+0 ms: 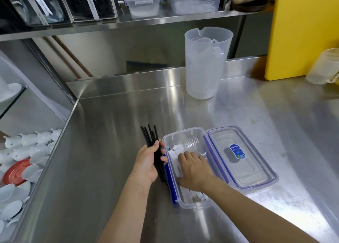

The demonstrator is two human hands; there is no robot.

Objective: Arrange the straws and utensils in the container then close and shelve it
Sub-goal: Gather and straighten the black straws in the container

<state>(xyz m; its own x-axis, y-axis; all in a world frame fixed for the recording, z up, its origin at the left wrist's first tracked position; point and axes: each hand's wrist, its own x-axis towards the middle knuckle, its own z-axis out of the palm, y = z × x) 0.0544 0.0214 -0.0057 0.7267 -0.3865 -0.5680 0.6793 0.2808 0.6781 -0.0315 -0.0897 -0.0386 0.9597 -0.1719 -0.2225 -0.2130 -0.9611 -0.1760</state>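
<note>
A clear rectangular container (185, 132) with blue clips lies open on the steel counter. Its clear lid (244, 162), with a blue sticker, rests right beside it. My left hand (146, 162) is closed around a bundle of black straws (151, 134), held just left of the container with their tips pointing away from me. My right hand (194, 169) lies palm down inside the container, pressing on white paper-wrapped items (174, 154). Clear plastic utensils (192, 143) lie at the container's far end.
A tall translucent jug (205, 65) stands at the back of the steel counter (110, 151). A yellow cutting board (302, 32) leans at the right. The shelf (128, 23) above holds bins and a small clip-lid box (143, 1). White cups (22, 160) sit left, below the counter edge.
</note>
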